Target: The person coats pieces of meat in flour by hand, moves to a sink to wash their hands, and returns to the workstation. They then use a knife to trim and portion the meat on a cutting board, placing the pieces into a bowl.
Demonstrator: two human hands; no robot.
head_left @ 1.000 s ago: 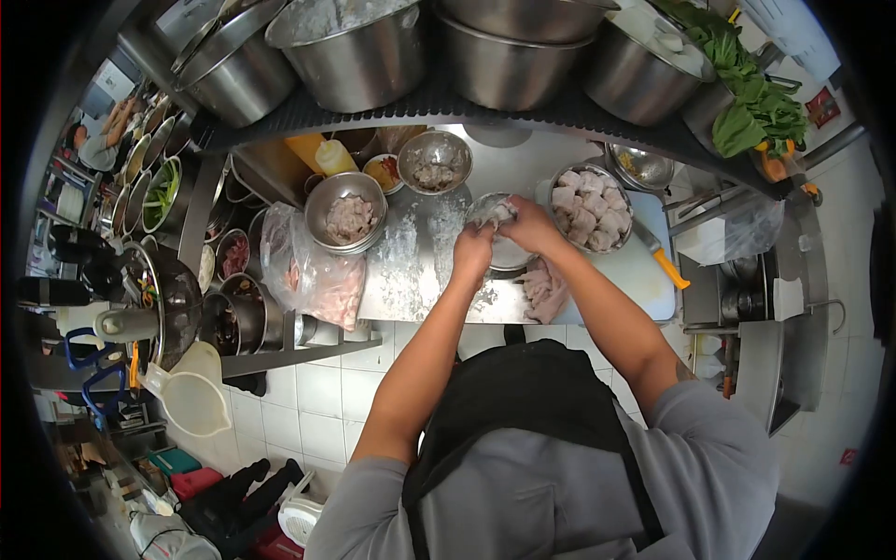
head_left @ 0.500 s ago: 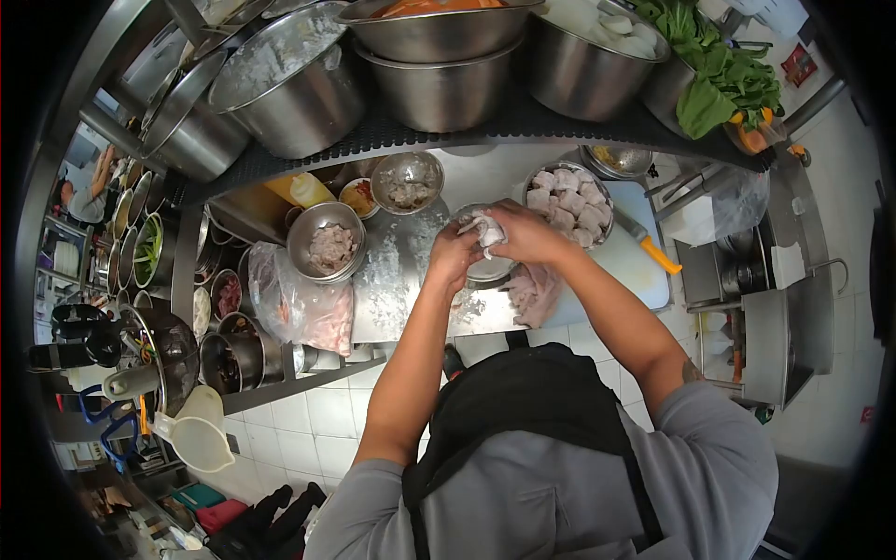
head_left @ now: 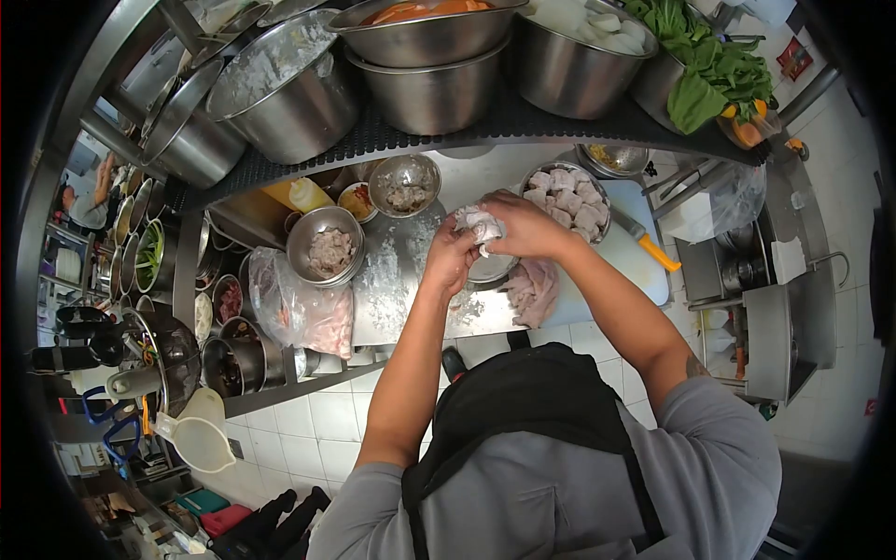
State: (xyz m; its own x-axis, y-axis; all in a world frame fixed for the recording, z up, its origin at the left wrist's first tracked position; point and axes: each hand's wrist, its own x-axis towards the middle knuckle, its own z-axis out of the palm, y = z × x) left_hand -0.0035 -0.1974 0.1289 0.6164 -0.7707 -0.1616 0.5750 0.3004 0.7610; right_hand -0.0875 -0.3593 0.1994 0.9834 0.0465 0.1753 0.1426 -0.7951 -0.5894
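Note:
My left hand (head_left: 450,254) and my right hand (head_left: 525,227) are closed together on a pale, floured piece of meat (head_left: 480,225). Just beneath them is a round metal bowl (head_left: 489,271), partly hidden by the hands. Raw flat meat (head_left: 531,293) lies beside that bowl, near the counter's front edge. A bowl of floured pieces (head_left: 566,200) stands right of my right hand. To the left, one metal bowl holds minced meat (head_left: 332,252), and another holds a little filling (head_left: 408,194). White flour (head_left: 385,280) is scattered on the steel counter.
A knife with an orange handle (head_left: 659,252) lies on the white cutting board (head_left: 618,280). A plastic bag of meat (head_left: 303,303) sits at the counter's left. Above hangs a shelf (head_left: 373,149) with large pots and greens (head_left: 695,84). A sink (head_left: 784,327) is at right.
Both hands have shifted slightly, and more of the floured piece shows between them. The camera view has moved a little.

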